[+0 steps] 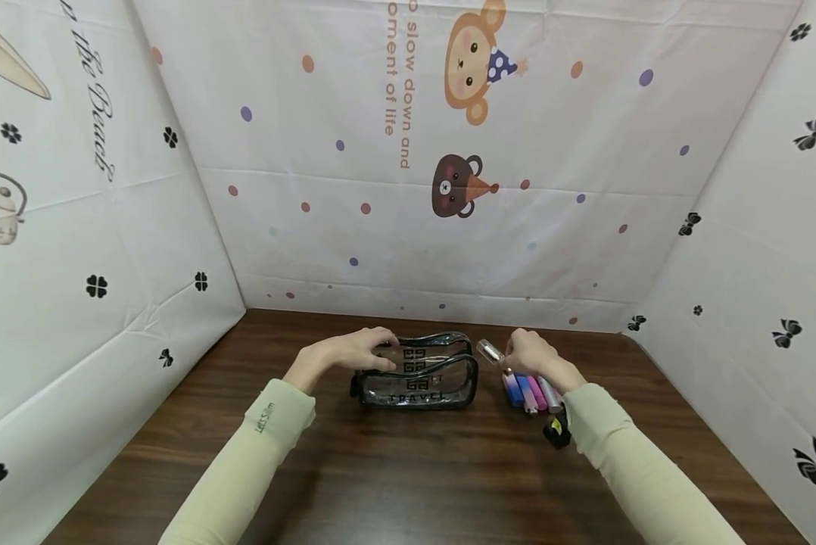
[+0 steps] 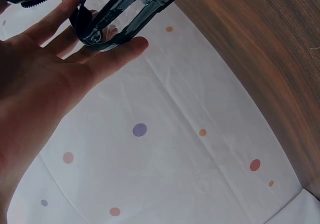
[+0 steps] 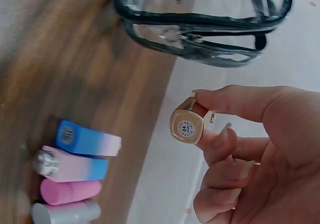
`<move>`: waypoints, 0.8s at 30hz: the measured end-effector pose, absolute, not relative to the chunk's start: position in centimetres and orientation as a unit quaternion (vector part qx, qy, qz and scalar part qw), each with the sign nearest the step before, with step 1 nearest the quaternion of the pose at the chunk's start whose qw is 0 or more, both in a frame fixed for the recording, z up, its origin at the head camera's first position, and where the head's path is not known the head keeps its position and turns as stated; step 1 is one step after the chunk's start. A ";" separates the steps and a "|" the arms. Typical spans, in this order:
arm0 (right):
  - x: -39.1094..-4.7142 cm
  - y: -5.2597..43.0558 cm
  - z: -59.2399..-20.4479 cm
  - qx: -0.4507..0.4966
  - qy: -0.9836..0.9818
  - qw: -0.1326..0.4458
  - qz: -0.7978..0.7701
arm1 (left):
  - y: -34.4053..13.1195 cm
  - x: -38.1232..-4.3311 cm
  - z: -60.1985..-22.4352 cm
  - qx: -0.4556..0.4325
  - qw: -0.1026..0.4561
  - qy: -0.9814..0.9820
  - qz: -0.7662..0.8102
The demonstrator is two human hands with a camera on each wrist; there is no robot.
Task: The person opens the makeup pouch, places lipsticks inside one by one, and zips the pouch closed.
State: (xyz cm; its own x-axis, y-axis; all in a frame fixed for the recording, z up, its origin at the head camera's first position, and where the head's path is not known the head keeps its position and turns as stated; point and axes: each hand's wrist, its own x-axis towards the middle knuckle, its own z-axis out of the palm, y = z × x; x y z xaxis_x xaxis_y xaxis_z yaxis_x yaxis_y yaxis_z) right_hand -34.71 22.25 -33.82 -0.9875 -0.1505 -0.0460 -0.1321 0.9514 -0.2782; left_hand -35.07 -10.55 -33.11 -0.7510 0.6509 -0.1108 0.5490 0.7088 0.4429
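A clear travel bag (image 1: pixel 442 386) with black edging and lettering lies on the table, its top gaping. My left hand (image 1: pixel 353 350) is at the bag's left end, thumb by the front rim and fingers by the back one. In the left wrist view, these fingers (image 2: pixel 120 58) look extended and touch the dark rim. My right hand (image 1: pixel 534 354) pinches a lipstick (image 1: pixel 490 350) between thumb and fingers, to the right of the bag. Its gold base (image 3: pixel 186 127) with a round "04" label faces the right wrist camera.
Below my right hand, several cosmetic tubes lie side by side: a blue one (image 3: pixel 82 138), a pink-and-blue one (image 3: pixel 75 165), a bright pink one (image 3: pixel 70 191) and a silver one (image 3: pixel 67 212). A small black item (image 1: pixel 556 431) sits nearer me. Printed cloth walls (image 1: pixel 394 250) surround the wooden table (image 1: pixel 394 469).
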 end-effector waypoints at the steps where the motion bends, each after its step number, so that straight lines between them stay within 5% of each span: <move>1: -34.7 22.2 -33.6 -0.073 0.987 0.035 -0.140 | -10.5 -35.1 -33.1 0.327 0.131 0.915 0.195; 24: -34.5 19.4 -29.3 -0.150 0.980 0.004 -0.134 | -10.6 -35.4 -33.6 0.311 0.119 0.920 0.207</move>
